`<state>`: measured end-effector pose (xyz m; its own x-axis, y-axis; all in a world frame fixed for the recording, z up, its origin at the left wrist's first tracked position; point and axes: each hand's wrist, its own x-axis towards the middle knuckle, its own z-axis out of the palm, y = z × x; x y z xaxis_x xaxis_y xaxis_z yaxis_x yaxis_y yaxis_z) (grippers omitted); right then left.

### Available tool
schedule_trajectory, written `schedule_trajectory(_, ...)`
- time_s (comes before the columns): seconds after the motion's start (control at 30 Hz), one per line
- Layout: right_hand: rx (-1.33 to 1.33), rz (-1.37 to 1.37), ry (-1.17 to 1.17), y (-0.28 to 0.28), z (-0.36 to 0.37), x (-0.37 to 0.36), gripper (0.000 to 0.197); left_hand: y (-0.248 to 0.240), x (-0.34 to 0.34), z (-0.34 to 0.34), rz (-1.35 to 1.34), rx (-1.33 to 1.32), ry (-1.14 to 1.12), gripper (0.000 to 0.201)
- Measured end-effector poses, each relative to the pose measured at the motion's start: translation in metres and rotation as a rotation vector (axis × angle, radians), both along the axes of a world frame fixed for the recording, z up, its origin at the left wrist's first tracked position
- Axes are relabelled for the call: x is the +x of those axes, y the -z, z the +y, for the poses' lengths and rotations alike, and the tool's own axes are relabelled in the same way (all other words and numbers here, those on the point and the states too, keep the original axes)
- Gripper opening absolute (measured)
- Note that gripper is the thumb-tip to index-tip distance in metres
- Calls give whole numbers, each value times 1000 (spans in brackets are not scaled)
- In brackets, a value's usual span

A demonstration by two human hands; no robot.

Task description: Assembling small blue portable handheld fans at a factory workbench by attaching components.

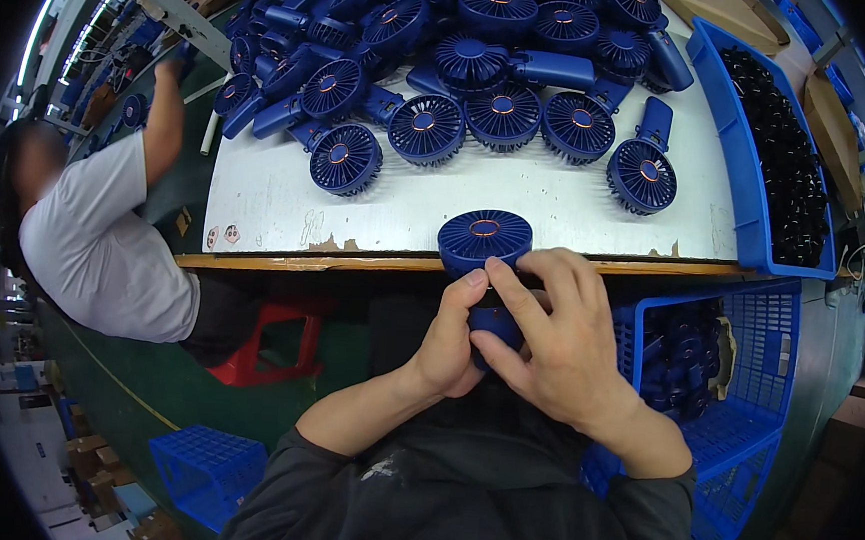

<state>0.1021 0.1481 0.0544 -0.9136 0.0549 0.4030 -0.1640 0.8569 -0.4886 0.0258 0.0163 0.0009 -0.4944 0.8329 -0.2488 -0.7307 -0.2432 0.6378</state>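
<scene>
A dark blue handheld fan [484,232] with a copper-coloured ring at its centre is between my hands, just off the table's front edge. My left hand [446,343] wraps the fan's handle from the left, its thumb up near the head. From the right, my right hand [560,341] closes on the same handle, with its index finger pressing where handle and head meet. Most of the handle is hidden by my fingers. Several more blue fans [425,127] are heaped on the white table [287,200] beyond, the closest a short way behind mine.
A blue bin [754,192] of small black parts stands at the table's right end. Below it, a blue crate [763,343] holds more blue parts. At left sits a co-worker [104,237] by a red stool [277,344]. Another blue crate [206,465] rests on the green floor.
</scene>
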Motion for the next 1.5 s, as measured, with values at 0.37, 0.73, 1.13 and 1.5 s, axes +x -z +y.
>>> schedule_trajectory(0.37,-1431,75,202,100,10,90,58,-42,-61,-6,1661,-373,-93,98)
schedule_trajectory(0.73,-360,-486,1365,312,210,326,66,-5,-349,-148,1691,-1115,-443,67)
schedule_trajectory(1.13,-779,-157,787,190,115,164,29,-52,-359,-147,1573,-1178,-149,76)
schedule_trajectory(1.5,-873,-91,-59,80,-39,-31,53,-17,-223,-81,1478,-961,-661,72)
